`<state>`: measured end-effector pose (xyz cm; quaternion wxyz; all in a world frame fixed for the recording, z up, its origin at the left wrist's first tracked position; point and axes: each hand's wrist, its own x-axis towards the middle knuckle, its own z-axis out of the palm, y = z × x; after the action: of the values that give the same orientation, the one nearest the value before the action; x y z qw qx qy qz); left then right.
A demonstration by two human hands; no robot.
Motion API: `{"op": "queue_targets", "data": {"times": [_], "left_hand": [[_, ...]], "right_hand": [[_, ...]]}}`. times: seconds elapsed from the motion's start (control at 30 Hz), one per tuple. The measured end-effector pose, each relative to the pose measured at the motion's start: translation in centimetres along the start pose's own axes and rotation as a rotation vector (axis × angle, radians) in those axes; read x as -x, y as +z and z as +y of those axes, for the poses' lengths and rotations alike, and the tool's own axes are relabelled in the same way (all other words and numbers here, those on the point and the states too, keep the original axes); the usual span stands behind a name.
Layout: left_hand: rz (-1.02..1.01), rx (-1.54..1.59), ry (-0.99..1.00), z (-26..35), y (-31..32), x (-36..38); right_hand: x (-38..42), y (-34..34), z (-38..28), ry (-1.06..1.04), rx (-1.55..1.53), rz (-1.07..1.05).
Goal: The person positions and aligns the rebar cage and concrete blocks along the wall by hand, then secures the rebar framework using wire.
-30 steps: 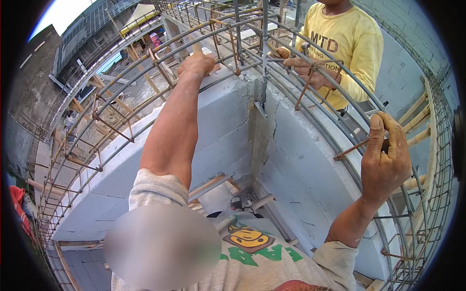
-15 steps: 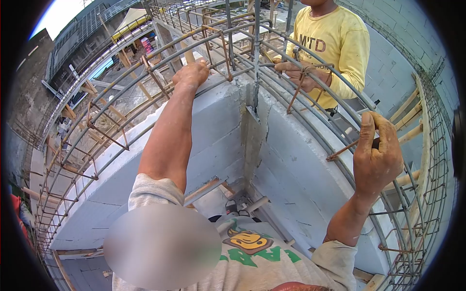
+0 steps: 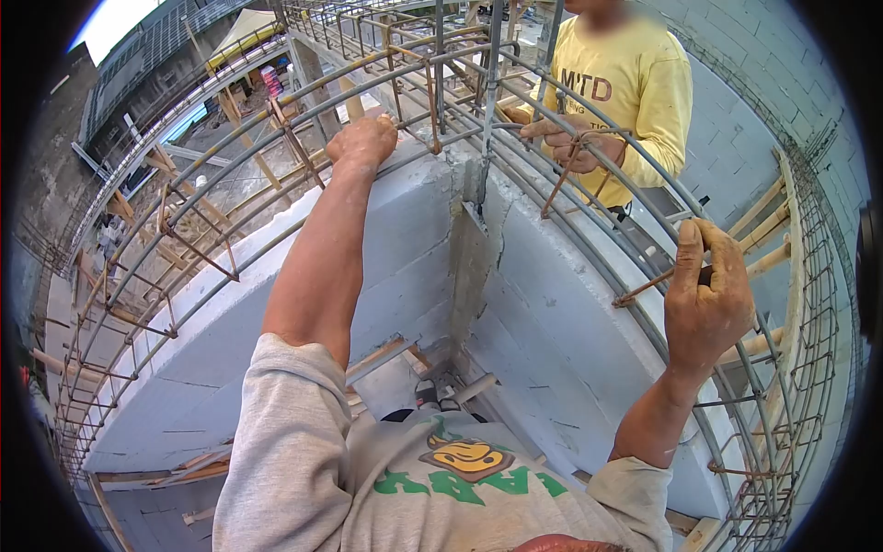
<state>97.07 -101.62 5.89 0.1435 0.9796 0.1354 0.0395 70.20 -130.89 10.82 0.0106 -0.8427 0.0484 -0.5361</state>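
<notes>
Yellow "MTD" shirt [image 3: 635,101] beyond rebar [image 3: 491,83]; left hand [image 3: 361,143] and right hand [image 3: 708,302] at the bars, each grip's state unclear.

Upper right, the yellow long-sleeved cloth shirt [image 3: 635,78] reads "M'TD"; bottom centre, green letters [image 3: 455,489] on the grey cloth shirt [image 3: 405,520] are unclear.

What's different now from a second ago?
Not much! The whole scene slid slightly left in the picture, as if the camera moved. I see nothing newly grabbed or let go. The left hand stayed by the wall's top, the right hand on the bars.
</notes>
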Motion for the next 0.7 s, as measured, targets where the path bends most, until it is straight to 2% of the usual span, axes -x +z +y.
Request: {"op": "queue_targets", "data": {"times": [0.37, 0.47, 0.57, 0.7], "left_hand": [[0.012, 0.023, 0.028, 0.0, 0.1, 0.6], [0.003, 0.009, -0.026, 0.2, 0.8, 0.2], [-0.037, 0.017, 0.037, -0.1, 0.7, 0.6], [0.030, -0.007, 0.137, -0.7, 1.0, 1.8]], "right_hand": [[0.2, 0.2, 0.4, -0.022, -0.024, 0.021], [0.0, 0.0, 0.1, 0.006, -0.001, 0.010], [0.0, -0.2, -0.1, 0.022, 0.010, -0.018], [0.1, -0.3, -0.2, 0.011, 0.013, -0.033]]}}
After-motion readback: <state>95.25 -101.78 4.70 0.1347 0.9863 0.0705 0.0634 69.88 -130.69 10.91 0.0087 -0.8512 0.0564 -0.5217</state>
